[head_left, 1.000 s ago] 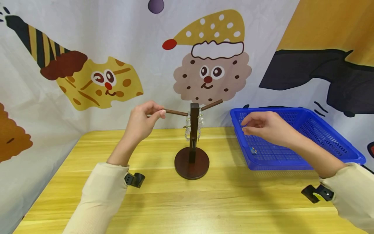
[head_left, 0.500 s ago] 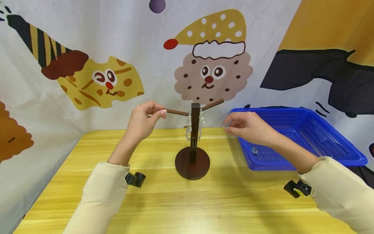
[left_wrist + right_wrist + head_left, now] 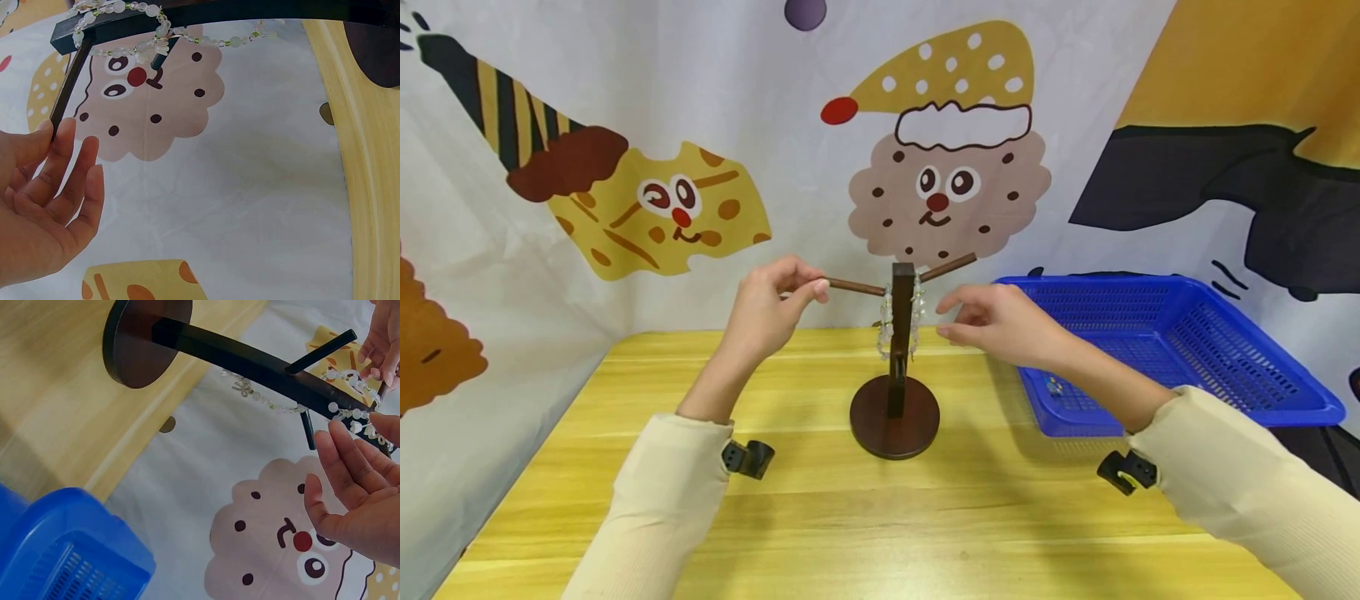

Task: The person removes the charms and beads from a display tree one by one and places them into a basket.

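Note:
A dark wooden jewellery stand (image 3: 898, 342) with a round base and side pegs stands upright on the table. Bracelets of clear and pale beads (image 3: 886, 325) hang on its pegs, close to the post on both sides. My left hand (image 3: 766, 310) pinches the outer end of the left peg (image 3: 856, 287) between thumb and forefinger. To the right of the post, my right hand (image 3: 1011, 327) hovers with its fingers loosely bent and nothing visible between them. In the right wrist view its fingertips (image 3: 337, 434) appear near the beads (image 3: 356, 414); whether they touch is unclear.
A blue plastic basket (image 3: 1296, 410) stands on the right of the wooden table (image 3: 820, 533), partly behind the right forearm. A small colourful item (image 3: 1054, 386) lies inside it. A printed cloth (image 3: 805, 217) hangs behind the table.
My right hand has moved left from over the basket to beside the stand. The left hand keeps its pinch on the peg, and the stand has stayed put.

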A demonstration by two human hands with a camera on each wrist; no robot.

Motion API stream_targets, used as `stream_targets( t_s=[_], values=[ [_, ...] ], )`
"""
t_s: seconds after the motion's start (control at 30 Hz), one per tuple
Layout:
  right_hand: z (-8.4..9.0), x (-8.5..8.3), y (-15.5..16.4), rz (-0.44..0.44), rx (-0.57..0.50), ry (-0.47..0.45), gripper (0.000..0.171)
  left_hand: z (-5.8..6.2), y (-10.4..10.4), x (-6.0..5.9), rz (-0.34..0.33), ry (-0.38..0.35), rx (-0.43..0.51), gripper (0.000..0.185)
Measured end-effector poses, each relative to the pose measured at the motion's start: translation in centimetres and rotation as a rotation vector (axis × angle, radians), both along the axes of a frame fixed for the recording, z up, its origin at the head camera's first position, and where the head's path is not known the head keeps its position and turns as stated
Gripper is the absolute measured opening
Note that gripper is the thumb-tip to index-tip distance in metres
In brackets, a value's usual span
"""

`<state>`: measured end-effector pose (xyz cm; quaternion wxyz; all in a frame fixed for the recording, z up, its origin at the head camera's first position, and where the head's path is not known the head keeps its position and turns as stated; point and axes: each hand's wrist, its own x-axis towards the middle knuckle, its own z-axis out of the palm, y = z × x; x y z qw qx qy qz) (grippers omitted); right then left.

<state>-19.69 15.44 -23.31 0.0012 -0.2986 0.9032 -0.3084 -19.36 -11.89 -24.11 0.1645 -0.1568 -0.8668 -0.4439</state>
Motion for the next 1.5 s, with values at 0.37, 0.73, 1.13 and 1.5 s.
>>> stream_targets(
  t_s=[0.37, 0.73, 1.13, 1.5],
  values=[
    [0.3, -0.2, -1.8, -0.018, -0.029, 0.007, 0.026, 0.1, 0.0, 0.0, -0.004, -0.006, 0.001, 0.014],
    [0.0, -0.2, -2.8, -0.052, -0.035, 0.011, 0.029, 0.0, 0.0, -0.1, -0.007, -0.006, 0.005, 0.015],
    [-0.4, -0.1, -3.1, -0.054, -0.026, 0.034, 0.017, 0.0, -0.1, 0.0, -0.008, -0.007, 0.010, 0.012],
    [-0.1, 0.1, -2.9, -0.054, -0.016, 0.041, 0.014, 0.2, -0.1, 0.1, -0.013, -0.022, 0.016, 0.012]
  ],
)
